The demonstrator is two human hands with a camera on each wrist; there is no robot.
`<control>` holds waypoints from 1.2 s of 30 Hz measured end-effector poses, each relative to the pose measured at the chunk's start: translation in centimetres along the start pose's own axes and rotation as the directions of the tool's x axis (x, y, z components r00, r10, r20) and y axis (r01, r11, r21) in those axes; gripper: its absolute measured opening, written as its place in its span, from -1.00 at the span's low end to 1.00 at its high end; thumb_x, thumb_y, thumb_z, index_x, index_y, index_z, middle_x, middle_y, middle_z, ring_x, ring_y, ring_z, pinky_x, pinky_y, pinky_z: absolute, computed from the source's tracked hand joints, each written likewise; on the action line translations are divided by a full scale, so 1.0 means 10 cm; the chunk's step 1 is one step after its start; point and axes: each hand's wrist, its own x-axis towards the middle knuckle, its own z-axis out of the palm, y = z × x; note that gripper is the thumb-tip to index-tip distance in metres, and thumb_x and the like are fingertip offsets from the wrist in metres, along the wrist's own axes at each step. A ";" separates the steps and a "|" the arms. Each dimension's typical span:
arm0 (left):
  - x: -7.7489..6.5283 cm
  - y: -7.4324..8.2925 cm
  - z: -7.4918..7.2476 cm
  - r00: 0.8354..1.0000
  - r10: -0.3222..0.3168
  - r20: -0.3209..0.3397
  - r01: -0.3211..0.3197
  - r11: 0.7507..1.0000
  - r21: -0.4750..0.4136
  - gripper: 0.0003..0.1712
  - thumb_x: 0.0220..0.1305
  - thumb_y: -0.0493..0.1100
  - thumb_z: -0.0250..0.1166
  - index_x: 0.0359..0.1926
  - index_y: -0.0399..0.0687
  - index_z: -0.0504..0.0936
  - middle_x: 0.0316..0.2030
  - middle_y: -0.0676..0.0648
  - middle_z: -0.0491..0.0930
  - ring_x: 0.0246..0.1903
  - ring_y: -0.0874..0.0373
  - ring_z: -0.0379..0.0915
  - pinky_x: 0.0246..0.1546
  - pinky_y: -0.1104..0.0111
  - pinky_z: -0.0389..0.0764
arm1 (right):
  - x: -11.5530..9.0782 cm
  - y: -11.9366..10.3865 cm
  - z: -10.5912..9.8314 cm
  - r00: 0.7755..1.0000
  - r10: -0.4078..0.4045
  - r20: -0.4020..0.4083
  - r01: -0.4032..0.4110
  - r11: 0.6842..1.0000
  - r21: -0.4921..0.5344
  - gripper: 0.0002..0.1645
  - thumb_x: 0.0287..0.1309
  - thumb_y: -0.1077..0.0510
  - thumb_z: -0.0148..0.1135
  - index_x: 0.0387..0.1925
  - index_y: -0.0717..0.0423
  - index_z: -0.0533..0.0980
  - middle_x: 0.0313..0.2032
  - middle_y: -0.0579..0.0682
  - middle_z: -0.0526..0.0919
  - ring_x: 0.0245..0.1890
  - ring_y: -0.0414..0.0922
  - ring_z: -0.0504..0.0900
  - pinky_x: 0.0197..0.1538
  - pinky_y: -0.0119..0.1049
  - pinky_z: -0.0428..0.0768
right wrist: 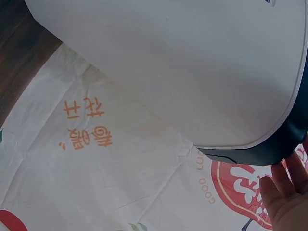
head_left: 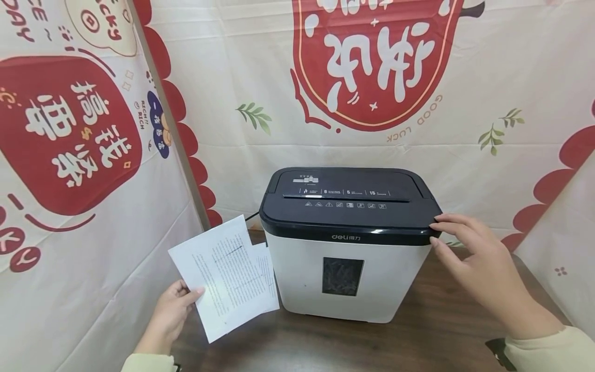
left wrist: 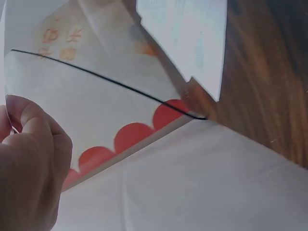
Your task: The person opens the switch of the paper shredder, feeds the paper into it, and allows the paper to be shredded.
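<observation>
Left hand (head_left: 171, 309) pinching papers (head_left: 230, 281), right hand (head_left: 483, 268) relaxed against shredder (head_left: 346, 248), brown wooden table (head_left: 432, 320), printed cloth walls (head_left: 260, 160)

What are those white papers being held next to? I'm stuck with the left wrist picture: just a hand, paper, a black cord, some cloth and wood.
Observer: What looks like a paper shredder. It stands on the wooden table, to the right of the papers.

Visitor: Oh! And where's the person's other hand?

Observer: The right hand touches the front right corner of the machine's dark lid.

Visitor: Can you see anything inside the machine?

Observer: Yes, dimly: its front window shows what look like pale paper shreds.
</observation>
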 end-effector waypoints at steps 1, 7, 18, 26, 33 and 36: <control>-0.03 0.03 -0.01 1.000 0.003 0.006 -0.003 1.000 0.000 -0.45 0.31 -0.34 0.18 0.26 -0.42 0.23 -0.11 0.00 0.59 -0.24 0.33 0.55 -0.15 0.47 0.54 | 0.00 -0.01 0.00 1.000 -0.003 0.000 0.003 1.000 0.000 -0.56 -0.23 0.45 0.38 -0.16 0.30 0.61 -0.07 0.13 0.61 0.13 -0.64 0.23 0.15 -0.75 0.12; -0.18 0.18 -0.04 0.998 0.046 0.038 -0.045 0.999 -0.018 -0.41 0.31 -0.35 0.16 0.31 -0.38 0.19 -0.14 0.10 0.60 -0.20 0.30 0.57 -0.11 0.43 0.54 | 0.00 -0.02 -0.01 1.000 0.010 0.007 -0.010 1.000 0.001 -0.57 -0.21 0.44 0.39 -0.15 0.29 0.61 -0.07 0.11 0.61 0.09 -0.58 0.28 0.13 -0.76 0.12; -0.42 0.42 0.07 0.973 0.213 0.095 -0.203 0.974 -0.102 -0.52 0.26 -0.35 0.21 0.18 -0.19 0.33 -0.16 0.19 0.64 -0.17 0.25 0.58 -0.13 0.43 0.56 | 0.01 -0.06 -0.03 1.000 0.021 -0.004 -0.021 1.000 0.010 -0.57 -0.19 0.44 0.40 -0.14 0.26 0.62 -0.07 0.10 0.62 0.08 -0.48 0.34 0.11 -0.76 0.12; -0.57 0.58 0.27 0.958 0.261 0.115 -0.247 0.961 -0.123 -0.54 0.24 -0.37 0.23 0.15 -0.21 0.35 -0.15 0.14 0.64 -0.16 0.24 0.58 -0.15 0.43 0.57 | 0.01 -0.12 -0.04 1.000 0.020 -0.018 -0.020 0.999 0.034 -0.55 -0.21 0.45 0.42 -0.14 0.22 0.63 -0.08 0.08 0.63 0.08 -0.43 0.37 0.11 -0.75 0.13; -0.63 0.76 0.59 0.926 0.328 0.187 -0.301 0.940 -0.160 -0.49 0.22 -0.38 0.25 0.18 -0.31 0.35 -0.14 0.04 0.63 -0.19 0.17 0.59 -0.23 0.40 0.59 | 0.01 -0.21 -0.09 0.999 -0.018 -0.043 0.021 0.998 0.059 -0.52 -0.25 0.46 0.41 -0.13 0.23 0.63 -0.07 0.08 0.63 0.10 -0.51 0.35 0.12 -0.72 0.17; -0.67 0.84 0.72 0.923 0.324 0.206 -0.295 0.942 -0.159 -0.48 0.22 -0.36 0.26 0.20 -0.31 0.36 -0.13 -0.01 0.63 -0.18 0.13 0.59 -0.23 0.38 0.60 | 0.01 -0.24 -0.12 0.997 -0.050 -0.063 0.055 0.996 0.074 -0.55 -0.21 0.43 0.38 -0.13 0.25 0.63 -0.08 0.10 0.63 0.11 -0.49 0.36 0.11 -0.71 0.20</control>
